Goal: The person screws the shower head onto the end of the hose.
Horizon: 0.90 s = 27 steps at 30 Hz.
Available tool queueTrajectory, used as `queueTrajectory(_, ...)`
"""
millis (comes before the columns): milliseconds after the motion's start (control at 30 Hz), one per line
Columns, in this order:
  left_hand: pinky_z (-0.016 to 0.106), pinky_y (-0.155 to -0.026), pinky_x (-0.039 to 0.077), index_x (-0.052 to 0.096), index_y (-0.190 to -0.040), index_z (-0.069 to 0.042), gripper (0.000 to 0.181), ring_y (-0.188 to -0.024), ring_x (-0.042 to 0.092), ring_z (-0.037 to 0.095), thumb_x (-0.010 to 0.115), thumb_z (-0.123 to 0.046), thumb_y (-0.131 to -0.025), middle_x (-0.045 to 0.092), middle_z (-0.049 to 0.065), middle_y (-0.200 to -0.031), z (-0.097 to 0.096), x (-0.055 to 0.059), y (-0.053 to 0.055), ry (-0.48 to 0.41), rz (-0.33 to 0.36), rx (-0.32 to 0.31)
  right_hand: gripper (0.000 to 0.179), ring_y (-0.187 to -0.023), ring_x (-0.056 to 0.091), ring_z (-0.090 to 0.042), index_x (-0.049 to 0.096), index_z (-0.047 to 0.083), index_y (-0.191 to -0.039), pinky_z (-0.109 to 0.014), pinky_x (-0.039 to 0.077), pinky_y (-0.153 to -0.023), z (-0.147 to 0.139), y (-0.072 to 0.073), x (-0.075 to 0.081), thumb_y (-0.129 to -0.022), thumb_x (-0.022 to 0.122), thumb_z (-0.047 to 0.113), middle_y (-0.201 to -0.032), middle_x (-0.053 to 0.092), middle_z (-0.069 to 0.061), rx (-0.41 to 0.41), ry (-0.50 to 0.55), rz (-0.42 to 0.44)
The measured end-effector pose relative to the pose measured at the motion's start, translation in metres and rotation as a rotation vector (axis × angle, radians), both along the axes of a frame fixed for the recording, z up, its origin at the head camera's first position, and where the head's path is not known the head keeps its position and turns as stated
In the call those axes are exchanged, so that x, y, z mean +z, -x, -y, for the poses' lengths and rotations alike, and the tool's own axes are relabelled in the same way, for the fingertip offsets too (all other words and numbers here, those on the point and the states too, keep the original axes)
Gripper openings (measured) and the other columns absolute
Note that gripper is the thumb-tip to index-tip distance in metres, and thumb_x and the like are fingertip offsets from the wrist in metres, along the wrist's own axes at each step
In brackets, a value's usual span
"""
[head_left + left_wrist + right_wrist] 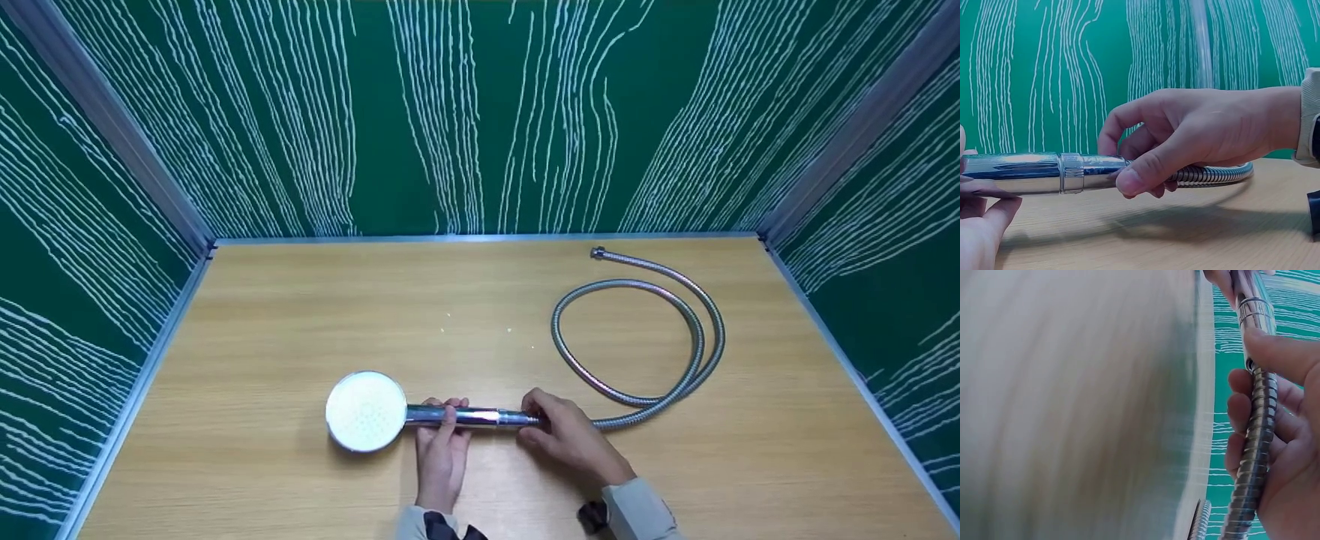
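A shower head (365,412) with a round white face and a chrome handle (480,417) points to the left, its face turned up. My left hand (442,457) grips the handle near its middle, thumb on top. At the handle's right end my right hand (574,439) pinches the metal connector of the shower hose (636,422) between thumb and fingers. In the left wrist view the connector (1100,170) meets the handle at a ribbed ring, with no gap visible. The right wrist view shows the ribbed hose (1252,455) running down past the curled fingers.
From the right hand the hose loops over the wooden table (300,300), and its free end nut (598,253) lies near the back edge. Green panels (375,150) with white wavy lines stand at the back and both sides. A few small white specks dot the table's middle.
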<state>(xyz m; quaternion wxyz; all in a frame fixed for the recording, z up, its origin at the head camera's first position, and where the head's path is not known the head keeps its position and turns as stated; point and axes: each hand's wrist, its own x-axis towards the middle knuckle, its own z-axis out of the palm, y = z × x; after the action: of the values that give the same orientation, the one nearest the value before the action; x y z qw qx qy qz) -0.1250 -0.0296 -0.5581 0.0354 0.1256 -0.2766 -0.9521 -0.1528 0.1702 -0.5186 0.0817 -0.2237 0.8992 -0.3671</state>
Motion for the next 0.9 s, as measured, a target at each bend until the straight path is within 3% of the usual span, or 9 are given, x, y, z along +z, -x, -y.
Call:
queueTrajectory(500, 0.035, -0.096, 0.048, 0.045, -0.101, -0.014, 0.016, -0.102, 0.059, 0.019, 0.050, 0.000, -0.095, 0.061, 0.000, -0.095, 0.0005, -0.0001, -0.0015, 0.008, -0.001, 0.010, 0.012, -0.078, 0.050, -0.004, 0.061, 0.015, -0.098, -0.021, 0.044, -0.068, 0.0000, 0.0009, -0.0027, -0.089, 0.067, 0.020, -0.089, 0.058, 0.008, 0.023, 0.017, -0.045)
queueTrajectory(900, 0.036, -0.098, 0.046, 0.044, -0.101, -0.013, 0.016, -0.103, 0.057, 0.019, 0.050, 0.000, -0.095, 0.060, 0.001, -0.096, -0.0001, 0.0002, -0.0002, 0.012, -0.016, 0.009, 0.014, -0.083, 0.054, -0.006, 0.063, 0.013, -0.101, -0.025, 0.049, -0.075, -0.0013, 0.0018, -0.0024, -0.090, 0.065, 0.022, -0.093, 0.061, 0.006, 0.027, -0.005, -0.058)
